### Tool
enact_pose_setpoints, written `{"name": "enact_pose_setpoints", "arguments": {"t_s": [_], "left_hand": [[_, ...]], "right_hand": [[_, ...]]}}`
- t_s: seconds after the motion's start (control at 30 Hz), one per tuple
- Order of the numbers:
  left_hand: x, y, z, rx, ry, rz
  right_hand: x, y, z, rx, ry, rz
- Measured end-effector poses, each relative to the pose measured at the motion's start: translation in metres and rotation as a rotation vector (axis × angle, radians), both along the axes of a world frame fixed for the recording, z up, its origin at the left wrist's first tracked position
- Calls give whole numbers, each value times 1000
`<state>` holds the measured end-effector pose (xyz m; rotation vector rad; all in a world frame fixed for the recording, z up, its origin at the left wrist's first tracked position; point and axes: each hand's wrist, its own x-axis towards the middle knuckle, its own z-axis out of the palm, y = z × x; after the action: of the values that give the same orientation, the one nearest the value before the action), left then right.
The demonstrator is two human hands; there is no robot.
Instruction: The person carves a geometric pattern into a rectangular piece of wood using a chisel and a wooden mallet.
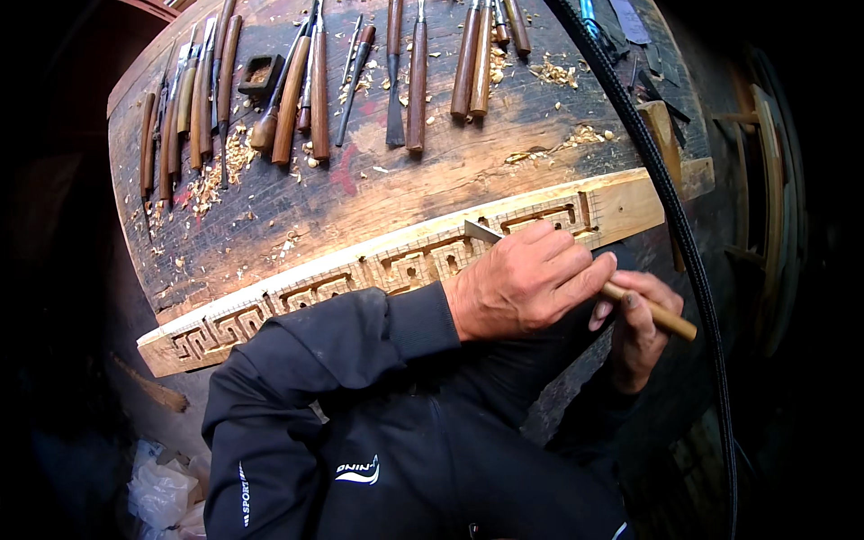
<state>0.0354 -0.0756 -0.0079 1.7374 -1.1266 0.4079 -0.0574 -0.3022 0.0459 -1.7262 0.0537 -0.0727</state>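
A long pale wooden board (630, 205) lies along the near edge of the bench, carved with an angular key pattern inside a pencilled grid. Across its right half, my left hand (526, 279) is closed round the front of a chisel (672, 322), whose flat metal blade points to the upper left over the carving. My right hand (641, 328) grips the light wooden handle farther back, off the board's near side. The handle's rear end sticks out beyond the right fingers. Whether the blade tip touches the wood is hard to make out.
Several wood-handled chisels and gouges (417, 85) line the far side of the worn workbench (387, 189). A small dark square box (260, 76) sits among them, with wood shavings (236, 157) scattered around. A black cable (661, 171) hangs at right; plastic bags (162, 490) lie lower left.
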Motion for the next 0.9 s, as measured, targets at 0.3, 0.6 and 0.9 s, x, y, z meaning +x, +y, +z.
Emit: {"name": "enact_pose_setpoints", "arguments": {"t_s": [0.3, 0.6, 0.9], "left_hand": [[7, -4, 1, 23, 142, 80], [8, -3, 1, 41, 156, 135], [6, 5, 7, -40, 174, 166]], "right_hand": [[49, -25, -8, 285, 261, 77], [62, -26, -8, 366, 355, 118], [59, -5, -11, 249, 305, 139]]}}
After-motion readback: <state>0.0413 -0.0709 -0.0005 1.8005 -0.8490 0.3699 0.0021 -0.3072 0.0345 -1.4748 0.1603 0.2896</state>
